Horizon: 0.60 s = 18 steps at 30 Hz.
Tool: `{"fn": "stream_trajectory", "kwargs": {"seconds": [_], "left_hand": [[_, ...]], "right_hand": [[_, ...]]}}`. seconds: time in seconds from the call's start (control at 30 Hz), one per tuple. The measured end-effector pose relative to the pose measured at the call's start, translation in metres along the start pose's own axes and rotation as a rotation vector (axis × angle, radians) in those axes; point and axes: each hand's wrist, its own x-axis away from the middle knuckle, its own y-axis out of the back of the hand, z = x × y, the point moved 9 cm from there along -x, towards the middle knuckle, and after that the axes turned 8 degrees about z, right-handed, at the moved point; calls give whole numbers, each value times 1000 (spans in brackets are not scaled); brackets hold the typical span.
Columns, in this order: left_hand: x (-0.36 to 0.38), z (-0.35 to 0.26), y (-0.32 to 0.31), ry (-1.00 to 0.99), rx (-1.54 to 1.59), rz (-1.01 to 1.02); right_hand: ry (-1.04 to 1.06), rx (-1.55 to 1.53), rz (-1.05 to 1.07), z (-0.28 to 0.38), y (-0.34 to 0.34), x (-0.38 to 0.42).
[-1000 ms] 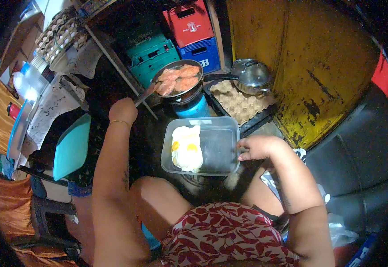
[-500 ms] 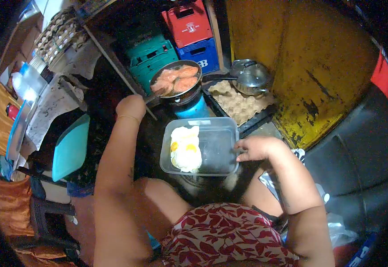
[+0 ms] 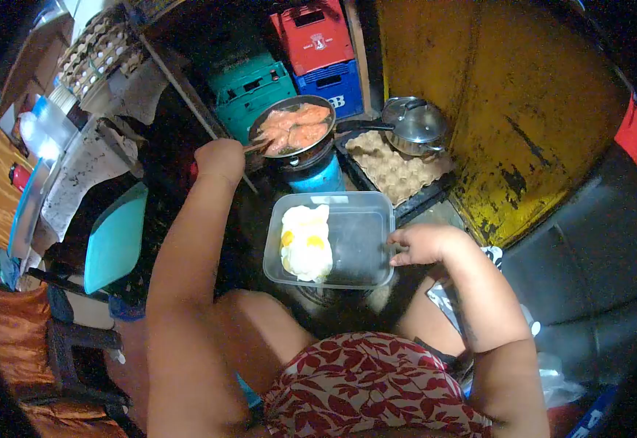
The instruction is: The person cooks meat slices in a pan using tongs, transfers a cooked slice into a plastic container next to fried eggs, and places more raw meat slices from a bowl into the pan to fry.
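Note:
My left hand (image 3: 220, 160) is closed around a brown, wooden-looking cooking utensil (image 3: 257, 146). Its far end reaches into the left side of a frying pan (image 3: 331, 137), touching or very near the orange-pink pieces of food (image 3: 305, 136) there; the exact shape of the tip is hard to make out. The pan sits on a small blue stove (image 3: 318, 177). My right hand (image 3: 422, 244) grips the right wall of a clear plastic container (image 3: 359, 281), thumb and fingers at its rim. Fried eggs (image 3: 307, 255) with white and yellow parts lie in the container's left half.
A lidded pot (image 3: 413, 130) and an egg tray (image 3: 397, 169) stand right of the pan. Behind are red (image 3: 313, 40), blue (image 3: 333, 84) and green crates (image 3: 253, 91). A teal lid (image 3: 116, 237) lies at left, stacked egg trays (image 3: 99, 55) above. A yellow panel (image 3: 501, 109) bounds the right.
My left hand has shifted slightly up and right, pushing the utensil toward the food in the pan. My right hand stays at the container, which looks unmoved.

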Motion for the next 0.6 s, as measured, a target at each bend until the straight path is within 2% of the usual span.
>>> {"fn": "stream_trajectory", "kwargs": {"seconds": [0.2,0.3,0.43,0.53,0.6], "left_hand": [[7,-1,19,-18,3,27],[-12,6,6,-31,39,-65],[-15,7,-2,3,72,-69],[-9,8,-1,24,71,11],[-8,8,4,19,67,-27]], "right_hand": [[10,-17,19,1,0,-1],[4,-13,14,2,0,-2],[-45,2,45,11,6,7],[-13,-16,49,2,-2,-3],[-8,-12,51,2,-3,-3]]}}
